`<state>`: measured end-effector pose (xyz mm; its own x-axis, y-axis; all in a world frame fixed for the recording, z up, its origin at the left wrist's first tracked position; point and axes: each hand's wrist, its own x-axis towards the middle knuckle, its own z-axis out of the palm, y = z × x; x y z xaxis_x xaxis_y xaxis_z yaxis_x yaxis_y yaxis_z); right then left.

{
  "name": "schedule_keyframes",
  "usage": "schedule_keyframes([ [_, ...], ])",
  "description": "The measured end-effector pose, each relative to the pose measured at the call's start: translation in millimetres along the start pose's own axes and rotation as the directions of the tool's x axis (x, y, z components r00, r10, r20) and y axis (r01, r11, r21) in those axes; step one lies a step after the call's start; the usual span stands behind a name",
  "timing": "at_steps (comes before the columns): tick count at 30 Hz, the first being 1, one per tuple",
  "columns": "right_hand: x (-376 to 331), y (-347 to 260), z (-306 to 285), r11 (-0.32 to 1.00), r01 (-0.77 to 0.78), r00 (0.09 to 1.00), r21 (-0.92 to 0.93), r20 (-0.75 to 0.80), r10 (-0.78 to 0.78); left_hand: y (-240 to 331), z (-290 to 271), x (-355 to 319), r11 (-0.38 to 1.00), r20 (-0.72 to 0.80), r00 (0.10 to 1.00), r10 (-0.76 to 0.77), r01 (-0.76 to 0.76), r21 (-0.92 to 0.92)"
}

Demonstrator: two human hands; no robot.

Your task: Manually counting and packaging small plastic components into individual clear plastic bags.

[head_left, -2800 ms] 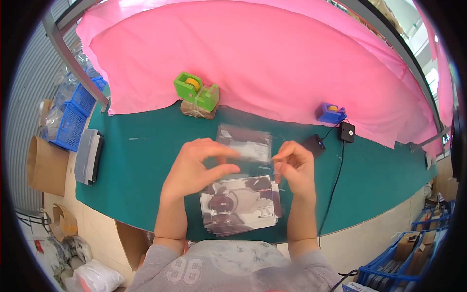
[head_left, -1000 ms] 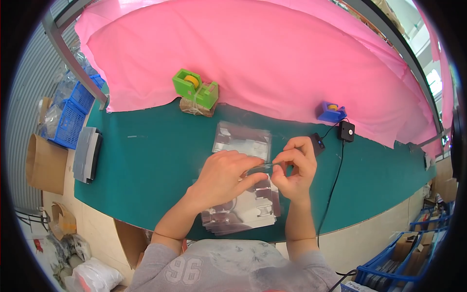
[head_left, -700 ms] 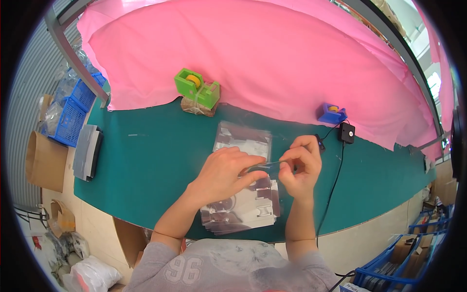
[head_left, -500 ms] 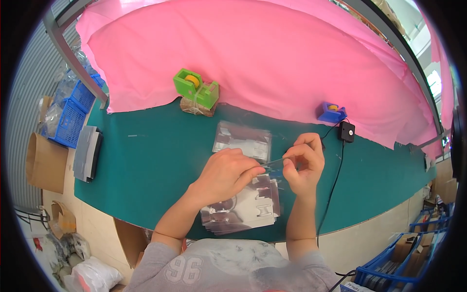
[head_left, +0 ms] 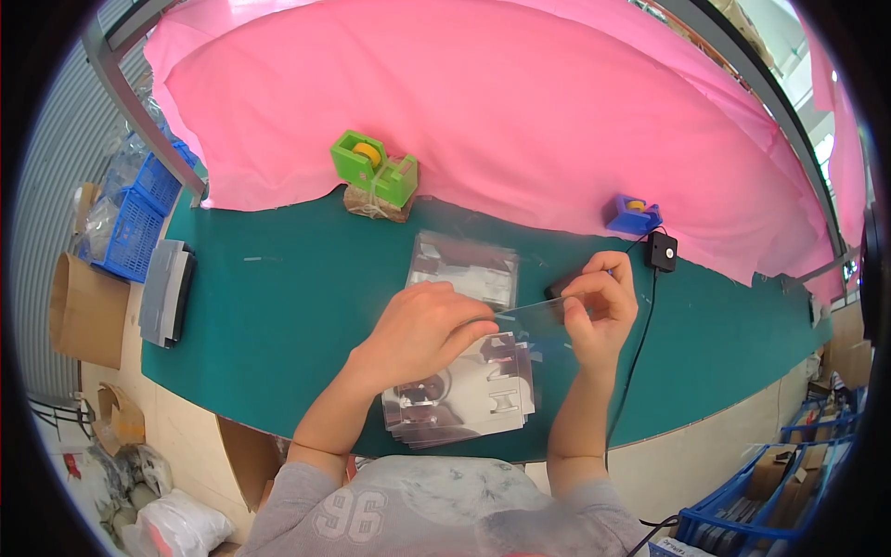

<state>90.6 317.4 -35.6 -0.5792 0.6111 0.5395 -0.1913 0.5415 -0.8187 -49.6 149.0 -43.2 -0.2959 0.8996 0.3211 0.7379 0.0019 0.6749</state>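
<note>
Between my two hands stretches a clear plastic sheet (head_left: 533, 317), its upper edge running from one set of fingers to the other. My left hand (head_left: 422, 327) is closed on its left end, thumb against fingers. A pinch of my right hand (head_left: 601, 314) grips the other end, slightly higher. Under the hands lies a loose stack of clear, cut and creased plastic sheets (head_left: 469, 406) near the front edge. Farther back, a second pile of clear plastic sheets (head_left: 461, 255) is partly hidden by my left hand. A small black object (head_left: 561, 286) sits behind my right fingers, mostly covered.
A green tape dispenser (head_left: 379, 176) stands at the back, and a blue tape dispenser (head_left: 633, 214) farther right. Beside that is a black box (head_left: 661, 251) with a cable running forward. Grey flat pieces (head_left: 168, 293) are stacked at the left edge. Pink cloth (head_left: 483, 111) hangs behind the green table (head_left: 269, 316).
My right hand has moved right and turned a little, away from my left. More of the clear sheet shows between them, and the black object has come into sight.
</note>
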Motion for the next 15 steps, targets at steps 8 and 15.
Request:
schedule_keyframes([
  [8,3.9,2.9,-8.6,1.0,0.007,1.0,-0.005,-0.029,-0.008,5.0,-10.2,3.2,0.994,0.033,0.994,-0.103,0.104,-0.024],
  [15,4.6,8.2,-14.9,0.999,0.007,1.0,0.033,-0.03,-0.006,3.0,-10.8,1.8,1.0,-0.007,1.0,-0.008,0.008,-0.018],
])
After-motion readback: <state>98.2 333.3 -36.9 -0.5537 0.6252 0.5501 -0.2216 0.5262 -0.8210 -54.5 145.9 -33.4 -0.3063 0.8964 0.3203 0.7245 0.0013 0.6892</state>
